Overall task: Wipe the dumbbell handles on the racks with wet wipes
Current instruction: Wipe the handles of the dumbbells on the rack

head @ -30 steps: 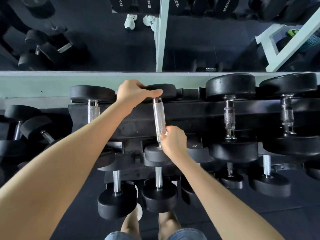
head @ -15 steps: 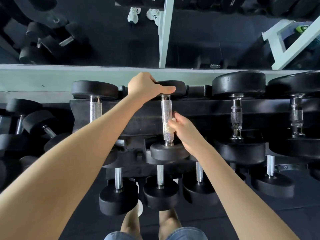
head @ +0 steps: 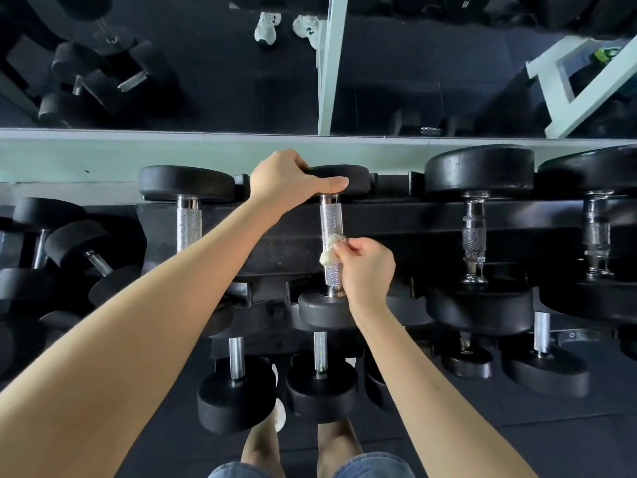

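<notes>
A black dumbbell with a knurled chrome handle (head: 331, 219) lies front to back on the top tier of the black rack (head: 396, 232). My left hand (head: 286, 179) grips its far head (head: 348, 174), thumb laid along the rim. My right hand (head: 367, 267) pinches a crumpled white wet wipe (head: 331, 250) against the right side of the handle, about midway down. The dumbbell's near head (head: 322, 310) sits just below my right wrist.
Another small dumbbell (head: 188, 215) lies to the left, two bigger ones (head: 477, 236) to the right. Lower tiers hold several dumbbells (head: 320, 384) near my knees. A mirror (head: 206, 63) runs behind the rack above a pale ledge (head: 86, 153).
My right hand with the wipe has slid up the handle from its near end to about the middle. My left hand stays on the far head.
</notes>
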